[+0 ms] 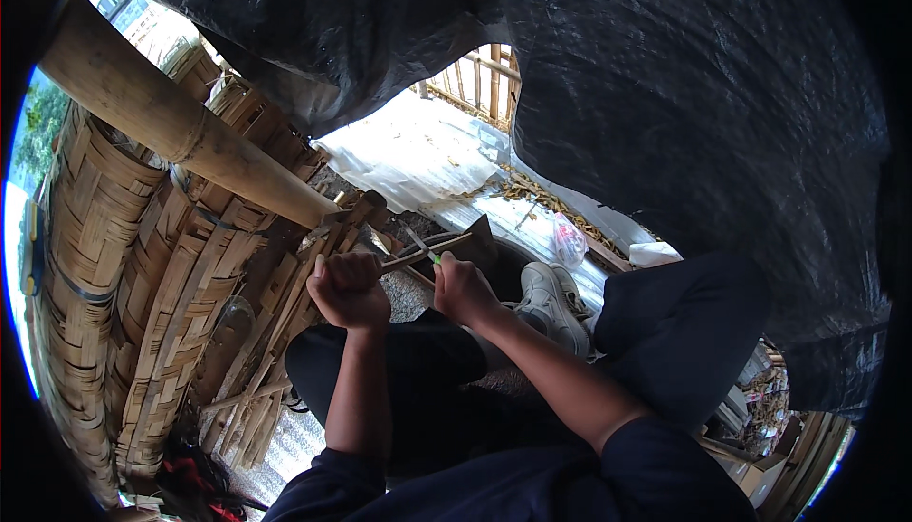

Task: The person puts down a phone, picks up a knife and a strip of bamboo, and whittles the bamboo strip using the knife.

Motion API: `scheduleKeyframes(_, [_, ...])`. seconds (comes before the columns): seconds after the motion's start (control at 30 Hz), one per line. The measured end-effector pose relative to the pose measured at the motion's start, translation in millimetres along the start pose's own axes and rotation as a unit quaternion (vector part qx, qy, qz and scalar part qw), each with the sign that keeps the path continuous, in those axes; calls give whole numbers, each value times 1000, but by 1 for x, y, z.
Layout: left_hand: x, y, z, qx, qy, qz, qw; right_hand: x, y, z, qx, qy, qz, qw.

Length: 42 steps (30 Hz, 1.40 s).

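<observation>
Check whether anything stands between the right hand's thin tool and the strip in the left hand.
Nothing visible does. The thin green-ended tool in the right hand crosses the wooden strip just beyond the left hand; whether they touch is too small to tell.

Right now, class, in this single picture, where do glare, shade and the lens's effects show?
Head view throughout: glare bleaches the pale sheeting; the black tarp shows only faint sheen on its folds; the dark trousers lose most detail; the left hand and right hand stay readable; a curved black fisheye border frames everything.
</observation>
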State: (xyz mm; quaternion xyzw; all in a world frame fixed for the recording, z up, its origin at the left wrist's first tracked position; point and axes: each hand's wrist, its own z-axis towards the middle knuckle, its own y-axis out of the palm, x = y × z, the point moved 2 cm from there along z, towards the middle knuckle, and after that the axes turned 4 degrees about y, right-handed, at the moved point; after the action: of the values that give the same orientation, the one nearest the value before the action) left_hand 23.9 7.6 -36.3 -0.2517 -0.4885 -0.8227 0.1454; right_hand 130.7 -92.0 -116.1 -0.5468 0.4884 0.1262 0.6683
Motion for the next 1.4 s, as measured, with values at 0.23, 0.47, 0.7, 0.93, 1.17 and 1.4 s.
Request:
scheduleKeyframes(0.23, [0,-9,1,20,-2,-9,1000,-71,-9,-22,8,-66,67,996])
scheduleKeyframes(0.47, [-2,-5,5,17,3,11,1000,-18,1,-1,23,-17,21,999])
scheduleKeyframes(0.7, [-3,7,5,28,-2,24,999,-48,-4,-11,17,-6,9,1000])
scheduleKeyframes(0.93, [-7,-5,1,5,-12,24,1000,-20,-9,-2,-35,7,7,999])
scheduleKeyframes(1.17, [-12,-2,4,69,23,20,997,-54,-31,-4,-39,-70,66,995])
scheduleKeyframes(1.4, [-12,-4,3,26,17,9,999,1,2,-5,27,78,-56,995])
